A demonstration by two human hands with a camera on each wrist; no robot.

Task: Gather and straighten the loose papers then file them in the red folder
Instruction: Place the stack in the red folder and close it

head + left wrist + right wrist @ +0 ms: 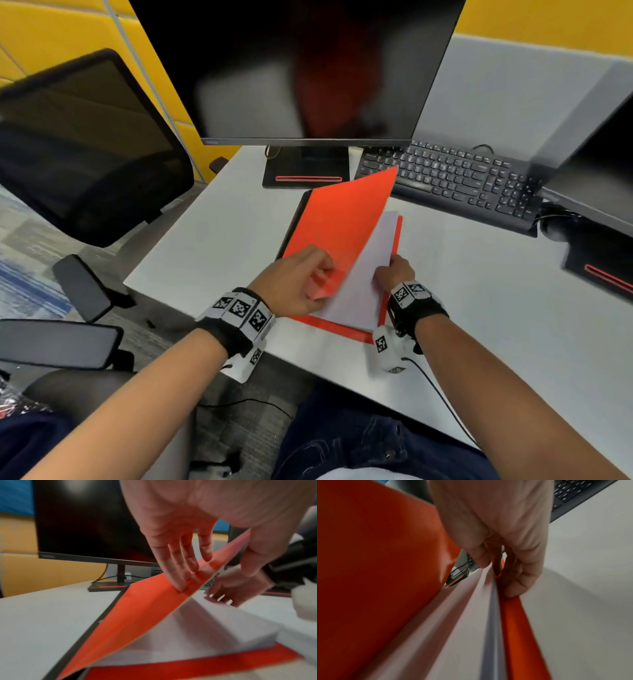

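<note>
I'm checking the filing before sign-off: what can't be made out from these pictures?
- How many papers: every view shows only a blurred white stack.
- Any print on them: too blurred.
- The stack's left part: head view, hidden under the red folder cover and left hand.
- Right hand fingertips: right wrist view, motion blur at the stack's edge.

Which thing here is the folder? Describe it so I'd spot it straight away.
On the white desk, just in front of the middle monitor and left of the keyboard, lies the folder. It is the only bright red thing, its cover half lifted over white papers, between both hands.
</note>
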